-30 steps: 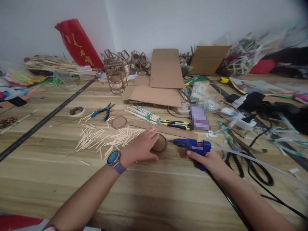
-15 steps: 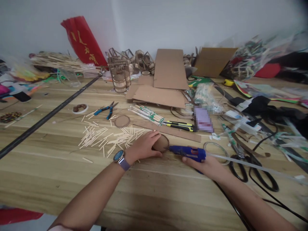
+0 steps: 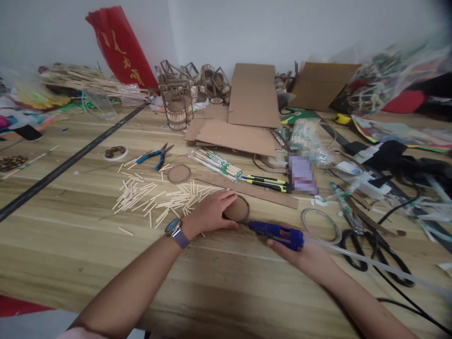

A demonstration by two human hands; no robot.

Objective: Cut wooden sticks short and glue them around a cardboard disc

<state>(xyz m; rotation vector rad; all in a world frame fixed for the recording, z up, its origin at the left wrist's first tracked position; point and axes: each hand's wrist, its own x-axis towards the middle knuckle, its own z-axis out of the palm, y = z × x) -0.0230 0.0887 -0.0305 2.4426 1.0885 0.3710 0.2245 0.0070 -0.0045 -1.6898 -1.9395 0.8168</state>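
Note:
My left hand, with a watch on its wrist, curls its fingers and thumb around a round cardboard disc with a ridged rim. Part of the disc is hidden under the fingers. In my right hand is a blue hot glue gun, a long clear glue stick trailing out of its back. The nozzle points left, close by the lower right rim of the disc; whether it touches cannot be made out. A second cardboard disc lies flat beyond my left hand. Short wooden sticks are scattered beside it.
Blue-handled pliers, yellow-black utility knives and a cardboard strip lie farther back. Black-handled scissors and a clear tape ring are at right. Small stick-covered buckets and cardboard sheets stand by the wall.
The glue gun's nozzle has moved slightly toward me, from over the disc's right part to its lower right rim. My left hand stays on the disc. The view has shifted a little.

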